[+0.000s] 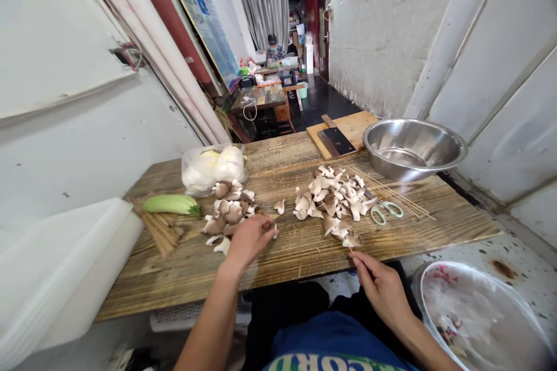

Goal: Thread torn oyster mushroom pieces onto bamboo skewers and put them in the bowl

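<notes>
My right hand [383, 287] pinches the lower end of a bamboo skewer [351, 251] at the table's front edge. Several oyster mushroom pieces [337, 228] are threaded along it. My left hand [252, 238] is closed, its fingertips pinching a small mushroom piece [275, 233] that shows only in part. Just beyond that hand lies a single mushroom piece [279, 206]. A heap of loose mushrooms [228, 208] sits on its far left side. Behind the skewer, a second mushroom pile [331, 191] spreads out; whether those pieces are on skewers I cannot tell.
Bare bamboo skewers [391, 190] and green-handled scissors [386, 212] lie right of the pile. Farther back are a steel bowl [415, 147] and a cleaver [337, 140] on a board [354, 124]. A green vegetable [172, 204], bagged produce [213, 168], white containers [73, 278] and lined bin [478, 307] surround the workspace.
</notes>
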The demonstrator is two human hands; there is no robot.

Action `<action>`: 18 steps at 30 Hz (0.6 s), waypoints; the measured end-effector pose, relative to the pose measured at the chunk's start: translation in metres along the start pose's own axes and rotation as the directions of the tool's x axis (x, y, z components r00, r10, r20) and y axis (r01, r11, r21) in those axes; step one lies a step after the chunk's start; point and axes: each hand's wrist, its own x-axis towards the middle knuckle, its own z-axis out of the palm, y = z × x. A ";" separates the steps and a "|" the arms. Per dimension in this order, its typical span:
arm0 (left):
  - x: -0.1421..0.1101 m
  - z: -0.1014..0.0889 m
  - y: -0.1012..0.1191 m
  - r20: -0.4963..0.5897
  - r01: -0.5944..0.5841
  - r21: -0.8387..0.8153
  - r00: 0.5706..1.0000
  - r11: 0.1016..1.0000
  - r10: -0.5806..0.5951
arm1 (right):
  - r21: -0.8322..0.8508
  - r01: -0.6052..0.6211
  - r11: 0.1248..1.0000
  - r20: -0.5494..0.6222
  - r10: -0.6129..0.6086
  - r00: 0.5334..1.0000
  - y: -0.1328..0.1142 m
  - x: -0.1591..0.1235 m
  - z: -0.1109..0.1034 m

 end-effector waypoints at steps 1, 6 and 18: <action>-0.005 0.006 0.001 -0.014 0.037 0.048 0.999 0.998 -0.037 | 0.004 0.003 1.000 0.003 -0.003 1.000 0.000 0.000 0.000; -0.024 0.035 -0.005 -0.191 0.205 0.109 0.965 0.973 -0.182 | 0.007 0.009 1.000 0.037 -0.009 0.999 0.000 -0.003 0.004; -0.021 0.046 0.004 -0.204 0.173 -0.091 0.961 0.981 -0.188 | 0.082 0.007 0.997 0.277 -0.029 0.960 -0.016 -0.010 0.012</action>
